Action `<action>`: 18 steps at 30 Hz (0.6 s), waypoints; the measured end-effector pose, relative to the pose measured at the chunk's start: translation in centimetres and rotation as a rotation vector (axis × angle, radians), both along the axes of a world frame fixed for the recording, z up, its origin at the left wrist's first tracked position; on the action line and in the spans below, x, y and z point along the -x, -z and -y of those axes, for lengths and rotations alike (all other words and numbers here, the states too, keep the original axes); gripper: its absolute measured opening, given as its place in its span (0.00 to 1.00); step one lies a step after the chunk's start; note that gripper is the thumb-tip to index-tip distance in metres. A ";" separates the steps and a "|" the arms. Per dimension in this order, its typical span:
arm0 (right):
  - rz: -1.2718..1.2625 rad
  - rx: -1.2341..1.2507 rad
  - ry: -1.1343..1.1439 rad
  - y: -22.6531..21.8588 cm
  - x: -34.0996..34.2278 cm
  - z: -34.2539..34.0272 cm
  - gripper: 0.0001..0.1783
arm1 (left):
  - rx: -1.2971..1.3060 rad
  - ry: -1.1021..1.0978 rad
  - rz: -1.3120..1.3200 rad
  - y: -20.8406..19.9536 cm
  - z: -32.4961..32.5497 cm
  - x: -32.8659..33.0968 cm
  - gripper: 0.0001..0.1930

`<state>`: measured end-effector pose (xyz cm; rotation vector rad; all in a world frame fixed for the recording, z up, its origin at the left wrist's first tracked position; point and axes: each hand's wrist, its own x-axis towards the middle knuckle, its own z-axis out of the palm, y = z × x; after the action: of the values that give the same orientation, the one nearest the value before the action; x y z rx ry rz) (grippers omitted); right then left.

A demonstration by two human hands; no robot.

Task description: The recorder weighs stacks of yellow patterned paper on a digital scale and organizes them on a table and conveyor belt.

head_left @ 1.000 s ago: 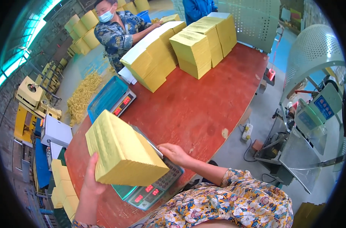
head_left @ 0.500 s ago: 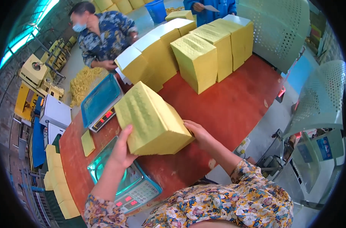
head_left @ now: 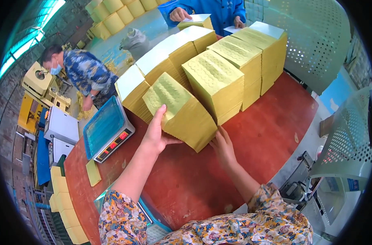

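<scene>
Between my two hands is a thick stack of yellow paper (head_left: 190,120) with an embossed top, tilted and close against the other stacks. My left hand (head_left: 155,132) grips its near left side, thumb up along the top edge. At the lower right corner, my right hand (head_left: 223,147) presses its fingers to the stack. Just behind it stands a row of embossed yellow stacks (head_left: 212,77). To their left runs another row of yellow stacks with white sheets on top (head_left: 155,55). Whether the held stack's underside touches the table is hidden.
A blue-topped scale (head_left: 105,126) stands left on the red table (head_left: 255,143). A second scale (head_left: 153,224) is partly under my left arm. A loose yellow piece (head_left: 93,172) lies nearby. Perforated panels (head_left: 312,45) rise at right. Two co-workers are beyond the table, one handling paper.
Both my hands have carried the yellow paper stack away from me and to the right, up to the rows. The co-worker at left has bent down and moved left.
</scene>
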<state>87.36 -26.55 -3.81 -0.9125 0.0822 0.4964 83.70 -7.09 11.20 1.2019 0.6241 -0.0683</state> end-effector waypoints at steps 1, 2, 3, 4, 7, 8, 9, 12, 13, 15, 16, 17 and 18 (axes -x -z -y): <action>-0.001 0.005 -0.005 0.0 0.8 0.6 0.29 | 0.005 -0.005 -0.001 -0.1 0.3 -0.4 0.40; 0.132 0.102 -0.027 0.0 1.4 1.3 0.30 | -0.025 0.008 0.001 -0.3 0.5 -0.8 0.40; 0.268 0.206 -0.040 0.1 2.1 2.1 0.31 | -0.049 0.029 0.008 -0.5 0.9 -1.3 0.40; 0.274 0.214 -0.048 0.5 3.0 2.3 0.33 | -0.061 0.026 -0.004 -0.7 1.3 -1.5 0.40; 0.402 0.236 -0.144 1.6 4.1 0.7 0.33 | -0.086 0.097 -0.012 0.5 -0.6 -1.8 0.40; 0.314 0.245 -0.177 1.1 4.6 0.5 0.33 | -0.087 0.102 -0.035 1.3 -0.7 -1.9 0.39; 0.264 0.285 -0.206 -0.4 5.5 -0.3 0.31 | -0.112 0.043 -0.064 1.6 -1.3 -1.1 0.39; 0.338 0.327 -0.175 -2.7 7.2 0.7 0.26 | 0.170 -0.020 0.152 3.2 0.7 -2.0 0.36; 0.356 0.404 -0.118 0.9 6.1 2.9 0.24 | -0.052 -0.002 0.201 -0.1 3.4 -0.5 0.39; 0.267 0.309 -0.104 -0.7 9.1 3.5 0.21 | -0.309 -0.079 0.408 3.1 3.7 0.5 0.46; 0.267 0.289 -0.111 -0.9 10.5 3.6 0.20 | -0.324 -0.067 0.357 3.6 4.2 3.4 0.48; 0.272 0.279 -0.161 -1.6 11.8 2.7 0.20 | -0.336 -0.048 0.306 3.5 4.3 6.2 0.50; 0.312 0.249 -0.233 -2.3 13.4 2.2 0.19 | -0.248 0.058 0.275 0.4 3.4 11.3 0.50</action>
<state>73.95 -28.78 -1.50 -1.2417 -0.2536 0.5613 72.41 -10.52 10.81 1.4394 0.3627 0.1281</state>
